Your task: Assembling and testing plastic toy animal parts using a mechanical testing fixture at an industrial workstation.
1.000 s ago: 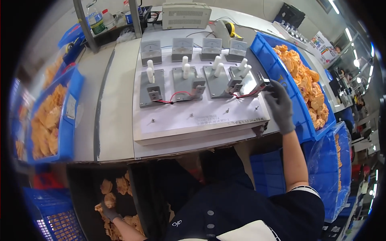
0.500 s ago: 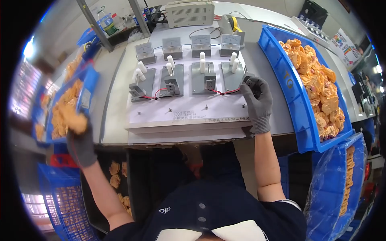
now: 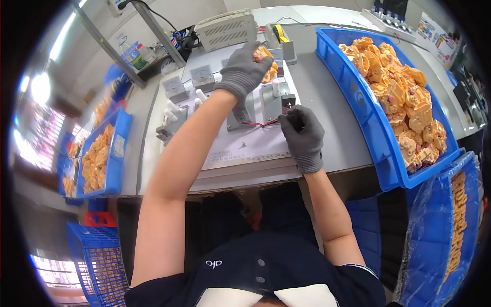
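My left hand (image 3: 244, 67), in a grey glove, reaches across the test board. It pinches an orange plastic part (image 3: 268, 71) over the rightmost fixture (image 3: 271, 100), in front of a gauge. My right hand (image 3: 303, 134), also gloved, is curled at the front of that fixture, right by its small dark block (image 3: 289, 101). Whatever its fingers hold is hidden. White pegs stand on the grey fixtures, and red and black wires (image 3: 261, 124) run between the blocks. My left forearm covers part of the board (image 3: 220, 156) and the fixtures in its middle.
On the right a blue tray (image 3: 353, 110) is heaped with orange parts. Another blue tray (image 3: 118, 148) of them stands at the left. Behind the gauges (image 3: 202, 77) sit a beige instrument box (image 3: 226, 30) and a tape dispenser (image 3: 281, 38). A blue basket (image 3: 97, 261) is at lower left.
My left hand has swung from the left tray to the far right of the board, carrying the orange part. The right hand stays by the rightmost fixture. The view has shifted slightly.
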{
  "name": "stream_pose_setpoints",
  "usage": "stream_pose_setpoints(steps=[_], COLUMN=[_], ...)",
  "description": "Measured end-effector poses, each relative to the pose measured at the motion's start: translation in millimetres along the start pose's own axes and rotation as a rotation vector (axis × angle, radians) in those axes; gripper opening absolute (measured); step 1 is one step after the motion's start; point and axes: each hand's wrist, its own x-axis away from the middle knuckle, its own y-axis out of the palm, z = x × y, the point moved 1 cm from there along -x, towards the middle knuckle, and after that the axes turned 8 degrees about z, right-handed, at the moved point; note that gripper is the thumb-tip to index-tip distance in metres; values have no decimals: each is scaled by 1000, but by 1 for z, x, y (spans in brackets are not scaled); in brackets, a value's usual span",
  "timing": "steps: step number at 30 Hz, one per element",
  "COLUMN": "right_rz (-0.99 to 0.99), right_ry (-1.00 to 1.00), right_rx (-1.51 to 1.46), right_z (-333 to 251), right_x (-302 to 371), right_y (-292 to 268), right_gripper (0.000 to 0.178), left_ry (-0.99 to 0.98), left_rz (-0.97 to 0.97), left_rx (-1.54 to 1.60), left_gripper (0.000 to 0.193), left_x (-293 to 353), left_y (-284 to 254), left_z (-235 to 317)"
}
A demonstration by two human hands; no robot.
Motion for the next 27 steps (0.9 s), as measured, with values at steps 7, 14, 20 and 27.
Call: stream_pose_setpoints(steps=[7, 14, 20, 27], right_rz=[-13, 15, 7, -12], right_ry=[-6, 6, 3, 62], right_rx=[40, 33, -11, -43], right_z=[-7, -3, -8, -2], right_x=[-3, -2, -1, 0], right_y=[-1, 0, 5, 4], right_gripper=[20, 19, 18, 19], left_ry=[15, -78, 179, -281], left_rz=[-80, -262, -470, -642], left_rx=[-335, -487, -569, -308], left_gripper=[60, 63, 60, 77], left_x=[-5, -5, -20, 18], left_y=[25, 28, 40, 23], left_z=[19, 32, 7, 46])
